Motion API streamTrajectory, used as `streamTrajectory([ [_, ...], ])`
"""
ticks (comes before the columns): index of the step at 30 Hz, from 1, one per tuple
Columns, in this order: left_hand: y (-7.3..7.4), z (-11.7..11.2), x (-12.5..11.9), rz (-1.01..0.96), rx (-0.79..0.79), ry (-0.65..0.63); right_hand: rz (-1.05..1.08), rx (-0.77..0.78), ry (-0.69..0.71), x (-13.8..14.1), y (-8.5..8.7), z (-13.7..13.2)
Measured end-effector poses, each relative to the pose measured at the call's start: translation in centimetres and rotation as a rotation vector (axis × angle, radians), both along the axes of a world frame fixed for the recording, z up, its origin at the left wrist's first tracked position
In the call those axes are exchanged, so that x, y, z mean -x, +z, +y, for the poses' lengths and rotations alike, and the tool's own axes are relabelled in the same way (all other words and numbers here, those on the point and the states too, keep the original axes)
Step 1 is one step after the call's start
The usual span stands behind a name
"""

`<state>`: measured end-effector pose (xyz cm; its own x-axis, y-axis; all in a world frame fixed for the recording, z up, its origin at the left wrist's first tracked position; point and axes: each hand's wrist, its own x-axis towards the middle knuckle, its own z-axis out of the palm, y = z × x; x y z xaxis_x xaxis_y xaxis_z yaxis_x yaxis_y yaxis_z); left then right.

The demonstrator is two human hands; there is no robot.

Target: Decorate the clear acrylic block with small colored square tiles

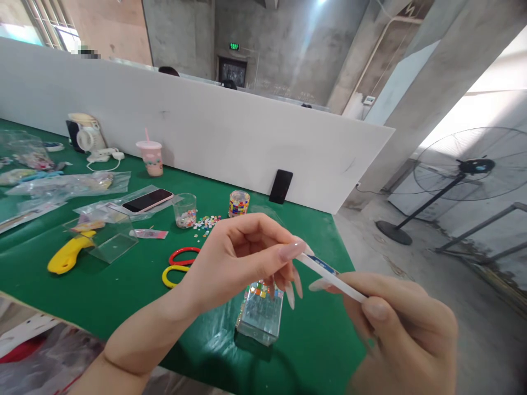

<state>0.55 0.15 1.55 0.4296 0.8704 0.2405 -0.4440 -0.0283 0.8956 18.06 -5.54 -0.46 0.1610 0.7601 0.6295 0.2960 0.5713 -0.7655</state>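
A slim white tube with a dark blue label (324,265) is held at a slant between my two hands, above the table. My left hand (247,252) pinches its upper left end between thumb and fingers. Around the lower right part of the tube my right hand (405,323) is closed. Below them a clear plastic box (261,318) stands on the green table, with small coloured mosaic tiles along its upper part. My left hand partly covers this box. Red and yellow scissor handles (175,277) show left of my left forearm, the rest hidden.
Behind my hands are a tile-covered cup (239,204), a clear cup of mosaic pieces (185,211) and loose pieces (207,222). A yellow-handled tool (69,253), phone (148,201), pink tumbler (150,158) and plastic bags (69,184) lie left. A white partition (230,137) borders the table.
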Motion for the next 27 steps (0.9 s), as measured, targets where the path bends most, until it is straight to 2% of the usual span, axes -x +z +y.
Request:
streamTrajectory([
  [4, 0.1, -0.2, 0.0, -0.021, -0.004, -0.031, -0.042, -0.009, 0.049, -0.7, -0.1, 0.2],
  [7, 0.1, -0.1, -0.1, -0.021, 0.014, -0.040, -0.198, -0.042, 0.228, -2.0, 0.1, 0.7],
  [9, 0.0, 0.1, 0.0, -0.003, 0.019, -0.068, -0.253, -0.062, 0.285, -2.8, 0.3, 1.0],
  [13, -0.1, 0.5, 0.2, -0.001, -0.030, -0.104, -0.280, -0.069, 0.299, -2.8, 0.5, 1.1],
  [16, -0.2, 0.9, 0.4, -0.055, -0.062, -0.069, -0.243, -0.041, 0.199, -1.8, 0.3, 0.7],
  [18, -0.2, 0.9, 0.2, -0.086, -0.065, -0.020, -0.229, -0.026, 0.128, -1.1, 0.1, 0.7],
  [24, -0.5, 1.2, -0.9, -0.123, -0.120, 0.258, -0.348, -0.079, 0.173, 0.2, -0.6, 1.5],
  [27, -0.2, 2.9, 0.5, -0.158, -0.155, 0.451, -0.405, -0.100, 0.221, 0.2, -0.5, 0.9],
])
